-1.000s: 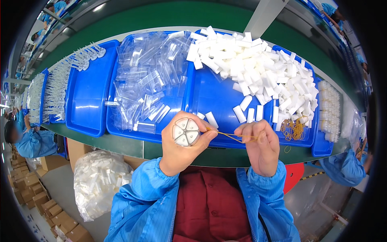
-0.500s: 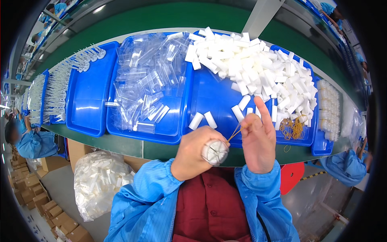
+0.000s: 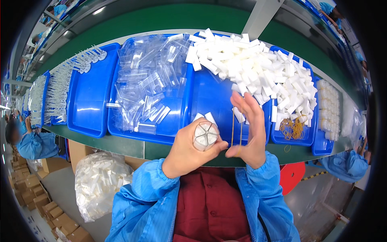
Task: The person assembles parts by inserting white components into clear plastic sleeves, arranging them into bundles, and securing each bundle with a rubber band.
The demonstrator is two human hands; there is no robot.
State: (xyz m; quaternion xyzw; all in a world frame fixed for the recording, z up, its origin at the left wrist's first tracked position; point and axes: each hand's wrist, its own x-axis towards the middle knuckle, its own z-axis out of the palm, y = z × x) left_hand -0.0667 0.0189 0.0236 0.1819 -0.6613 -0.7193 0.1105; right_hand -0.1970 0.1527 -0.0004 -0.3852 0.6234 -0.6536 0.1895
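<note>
My left hand [image 3: 181, 151] is wrapped around a round bundle of white wedge-shaped pieces [image 3: 206, 137], its end facing up and dark lines parting the segments. To its right, my right hand [image 3: 254, 135] has its thumb and fingers spread, with a tan rubber band [image 3: 232, 128] stretched between them. The band stands apart from the bundle, beside my left thumb. Past my hands, a blue tray [image 3: 213, 97] carries a heap of white blocks [image 3: 242, 56]. A few loose blocks lie partly hidden behind my hands.
Left of it, another blue tray [image 3: 169, 136] contains clear plastic pieces [image 3: 149, 76]. Tan rubber bands [image 3: 292, 129] lie piled at the right tray's front. A bag of white pieces [image 3: 102, 181] stands below the table at left, near cardboard boxes [image 3: 64, 222]. Co-workers sit at both sides.
My right hand has gone from pinching the rubber band to spreading it over thumb and fingers. My left hand has shifted the bundle slightly left and away from me.
</note>
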